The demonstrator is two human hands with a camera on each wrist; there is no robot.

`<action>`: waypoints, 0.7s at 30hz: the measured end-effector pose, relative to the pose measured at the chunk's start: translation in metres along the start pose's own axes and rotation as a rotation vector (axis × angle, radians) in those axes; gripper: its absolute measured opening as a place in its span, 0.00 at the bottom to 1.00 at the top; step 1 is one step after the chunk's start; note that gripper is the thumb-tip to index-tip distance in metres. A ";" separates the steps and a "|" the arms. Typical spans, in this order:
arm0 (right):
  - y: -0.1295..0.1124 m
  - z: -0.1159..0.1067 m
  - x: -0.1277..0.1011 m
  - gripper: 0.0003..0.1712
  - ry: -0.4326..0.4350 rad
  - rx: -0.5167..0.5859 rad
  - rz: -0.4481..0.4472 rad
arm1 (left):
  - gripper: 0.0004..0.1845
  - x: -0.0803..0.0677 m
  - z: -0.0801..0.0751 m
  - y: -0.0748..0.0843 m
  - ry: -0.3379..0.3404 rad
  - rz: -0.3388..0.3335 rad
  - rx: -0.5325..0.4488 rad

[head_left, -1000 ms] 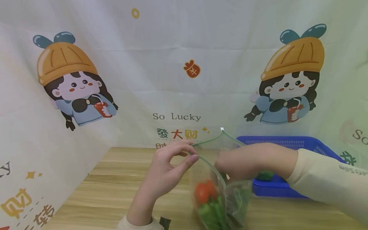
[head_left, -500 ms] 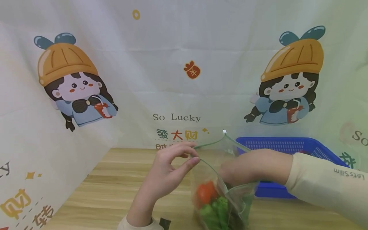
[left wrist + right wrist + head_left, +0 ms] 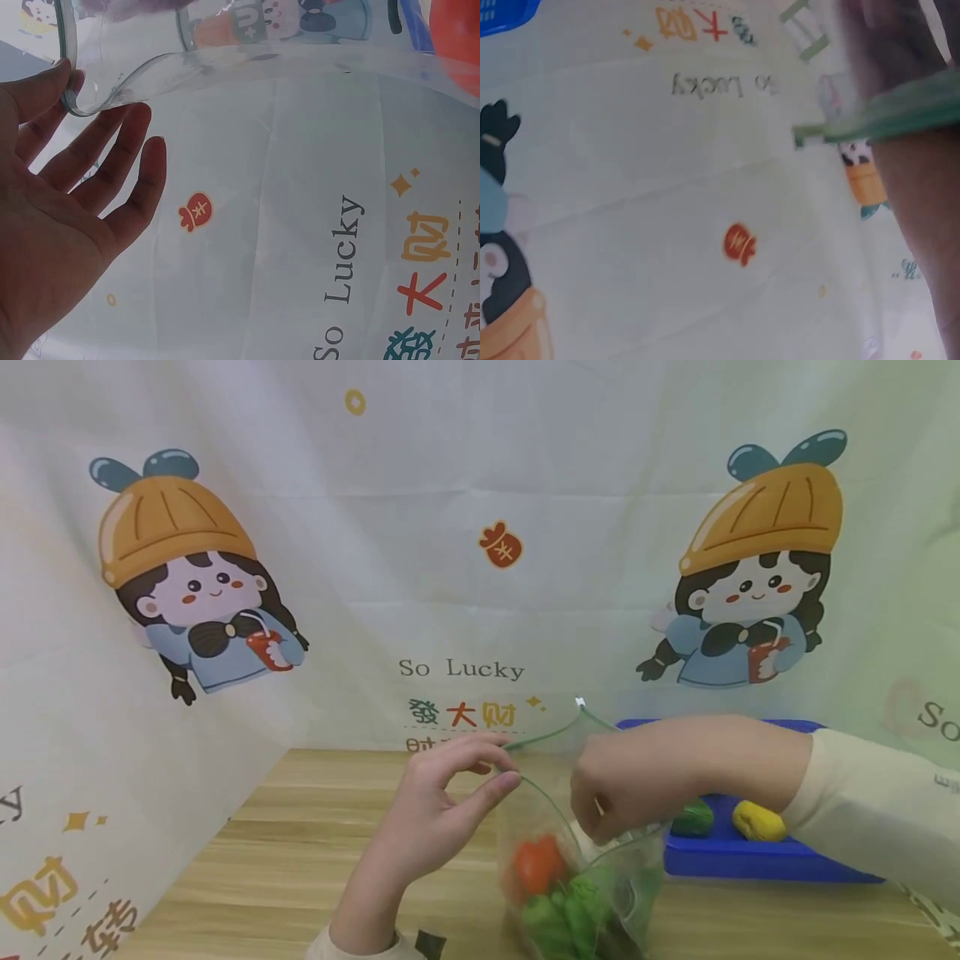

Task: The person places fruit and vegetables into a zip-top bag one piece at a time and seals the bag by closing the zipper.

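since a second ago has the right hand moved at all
Yes. The right hand has lifted out of the clear bag, and its arm has cleared the blue basket, uncovering the yellow piece.

I'm seeing the right hand (image 3: 637,781) fingertips disappearing behind the bag (image 3: 581,868) rim, bag bottom running off the head view's lower edge, right wrist view blurring badly, basket (image 3: 750,856) partly hiding behind the sleeve (image 3: 877,818).

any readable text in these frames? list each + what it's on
"So Lucky": backdrop cloth, centre.
"發大财": same cloth, just below, in green, orange and yellow.
"So": cloth's right edge, cut off.
Sleeve print: only a sliver shows, unreadable.
Zip bag and blue basket: no text seen.
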State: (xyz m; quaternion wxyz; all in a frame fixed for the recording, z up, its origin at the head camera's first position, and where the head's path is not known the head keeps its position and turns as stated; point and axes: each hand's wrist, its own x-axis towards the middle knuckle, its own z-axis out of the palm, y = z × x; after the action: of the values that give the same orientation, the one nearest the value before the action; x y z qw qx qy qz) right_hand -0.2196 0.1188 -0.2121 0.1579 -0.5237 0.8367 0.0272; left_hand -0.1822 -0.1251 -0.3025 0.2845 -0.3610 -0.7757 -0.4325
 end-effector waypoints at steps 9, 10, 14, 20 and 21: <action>0.046 -0.035 -0.030 0.08 0.640 -0.146 -0.094 | 0.02 0.002 -0.001 0.000 0.002 0.002 -0.005; 0.053 -0.036 -0.032 0.08 0.666 -0.158 -0.069 | 0.02 0.002 -0.001 0.000 0.000 -0.001 -0.003; 0.085 -0.029 -0.035 0.09 0.665 -0.196 0.054 | 0.02 0.001 -0.001 0.000 -0.003 -0.004 -0.001; 0.136 0.012 -0.029 0.11 0.439 -0.220 0.220 | 0.02 0.000 0.000 -0.001 -0.005 0.000 0.002; 0.145 0.021 -0.026 0.11 0.393 -0.222 0.228 | 0.02 -0.001 0.000 -0.002 -0.004 -0.003 0.002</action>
State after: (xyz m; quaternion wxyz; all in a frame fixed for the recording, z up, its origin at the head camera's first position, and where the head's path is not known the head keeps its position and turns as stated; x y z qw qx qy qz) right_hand -0.3321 0.2110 -0.2415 -0.0702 -0.4352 0.8969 0.0341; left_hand -0.1831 -0.1256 -0.3039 0.2824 -0.3605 -0.7773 -0.4314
